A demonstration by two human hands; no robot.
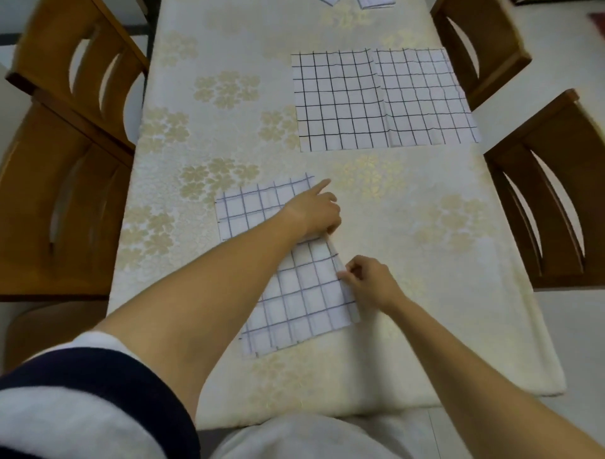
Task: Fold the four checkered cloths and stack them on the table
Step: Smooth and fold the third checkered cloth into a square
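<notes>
While both hands are working along its right edge, the near cloth [288, 281] is lying at a slant on the table [425, 229], close to the front, with a second layer showing as a narrow strip down that edge. The left hand [314, 213] is gripping the upper part of the edge, most fingers curled onto the fabric and the index finger sticking out straight toward the far end. The right hand [370, 281] is pinching the same edge lower down, thumb and fingertips closed on a thin lip of cloth.

I am reading this as the start of the next fold or a squaring of the layers; I cannot tell which. To do it well, I am thinking both pinches should be catching every layer, lifting together and carrying the edge across so the grid lines are meeting, then pressing the crease flat before letting go. Slack between the hands would be leaving a wrinkle.

Two more checkered cloths [337, 101] are lying open farther back on the right, side by side and overlapping where they meet, well apart from the near one. White pieces [376, 3] at the far edge are too cropped to name. Wooden chairs [65, 163] are standing along both sides. I am seeing no containers anywhere.
</notes>
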